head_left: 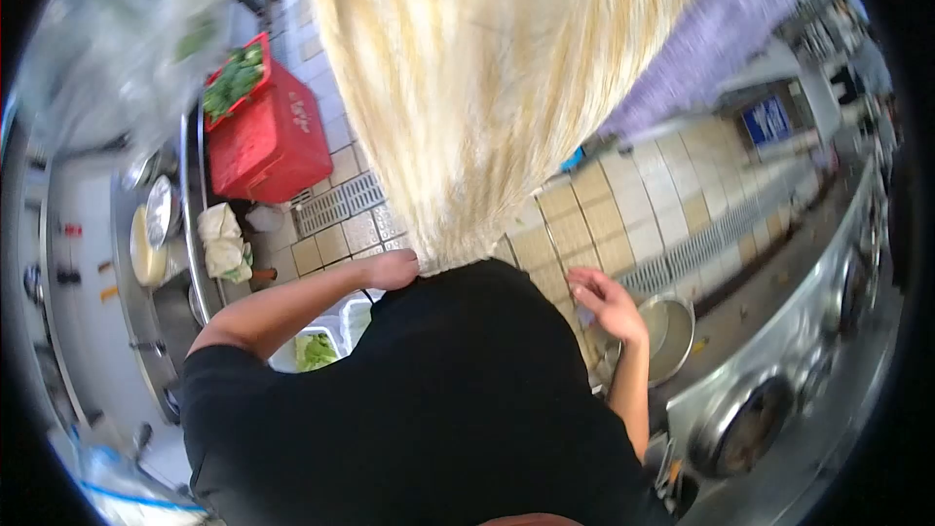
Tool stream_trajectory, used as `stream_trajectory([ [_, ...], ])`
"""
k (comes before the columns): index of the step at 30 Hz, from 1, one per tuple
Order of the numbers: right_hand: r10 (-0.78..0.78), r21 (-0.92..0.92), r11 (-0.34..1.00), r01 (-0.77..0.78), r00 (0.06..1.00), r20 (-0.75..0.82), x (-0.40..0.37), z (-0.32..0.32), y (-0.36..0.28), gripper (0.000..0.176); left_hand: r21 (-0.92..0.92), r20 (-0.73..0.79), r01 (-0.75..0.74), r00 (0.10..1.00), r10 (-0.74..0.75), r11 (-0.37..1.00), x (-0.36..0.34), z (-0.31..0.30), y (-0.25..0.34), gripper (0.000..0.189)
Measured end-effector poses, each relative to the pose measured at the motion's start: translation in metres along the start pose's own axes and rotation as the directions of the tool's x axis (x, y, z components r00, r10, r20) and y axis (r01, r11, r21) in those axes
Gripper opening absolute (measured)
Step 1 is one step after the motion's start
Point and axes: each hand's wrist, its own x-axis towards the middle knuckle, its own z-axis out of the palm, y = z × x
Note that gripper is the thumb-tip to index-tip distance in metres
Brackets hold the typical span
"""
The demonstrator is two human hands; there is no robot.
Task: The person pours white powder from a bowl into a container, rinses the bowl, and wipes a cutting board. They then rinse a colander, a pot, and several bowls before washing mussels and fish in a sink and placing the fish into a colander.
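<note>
My left hand (393, 270) is closed in a fist at waist height, by the lower edge of my black shirt (448, 370). It presses against the narrow end of a large cream and yellow, shiny, creased sheet (487, 88), which widens away from me toward the top. What the fist grips is hidden. My right hand (606, 302) hangs out on the other side with its fingers loosely stretched and holds nothing. Below it, partly overlapped by the wrist, is a round metal pot (670, 341). A fuzzy purple cloth (721, 39) shows behind the sheet.
A red crate (278, 131) with green vegetables (236, 80) stands on the tiled floor (633, 190), left. Near my left arm are a sink counter (180, 321) and a tub of leafy greens (315, 351). A stove with a round burner (745, 429) lines the right.
</note>
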Motion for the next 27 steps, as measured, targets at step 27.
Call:
stream_trajectory([
  [27,0.576,-0.682,0.559,-0.472,0.813,-0.091,0.318,0.195,0.063,0.028,-0.968,-0.232,-0.05,0.561,-0.794,0.248,-0.275,0.022,-0.31,0.05],
])
